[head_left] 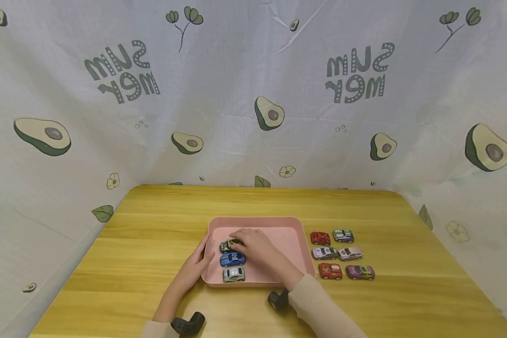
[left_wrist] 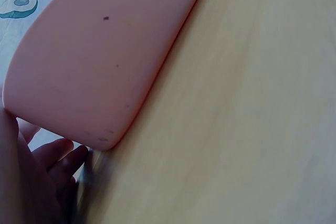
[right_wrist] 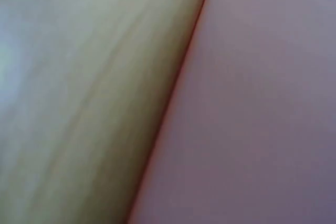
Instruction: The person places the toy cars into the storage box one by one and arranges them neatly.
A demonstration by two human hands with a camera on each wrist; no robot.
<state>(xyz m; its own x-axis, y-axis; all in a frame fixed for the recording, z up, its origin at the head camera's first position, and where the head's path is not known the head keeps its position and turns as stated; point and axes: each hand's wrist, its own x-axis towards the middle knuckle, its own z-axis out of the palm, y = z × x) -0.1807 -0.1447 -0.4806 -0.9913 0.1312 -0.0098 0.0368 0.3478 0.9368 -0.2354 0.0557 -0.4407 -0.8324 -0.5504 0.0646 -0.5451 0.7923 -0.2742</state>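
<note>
In the head view a pink tray (head_left: pixel 279 239) lies on the wooden table. My left hand (head_left: pixel 191 270) holds its left wall, thumb over the rim and fingers along the outside; the left wrist view shows those fingers (left_wrist: pixel 65 163) beside the tray's outer wall (left_wrist: pixel 100 51). Over the tray's left part, my right hand (head_left: pixel 259 249) pinches a green-and-black patterned toy car (head_left: pixel 226 246) between thumb and fingers, partly covering it. Just below that lie a blue toy car (head_left: pixel 232 259) and a pale green toy car (head_left: pixel 234 274). The right wrist view shows only tray and table.
Right of the tray, several toy cars stand in two columns, among them a red car (head_left: pixel 320 238), a white-and-blue car (head_left: pixel 343 235) and a purple-green car (head_left: pixel 360 272). A white curtain (head_left: pixel 228 164) with avocado prints hangs behind the table (head_left: pixel 160 234).
</note>
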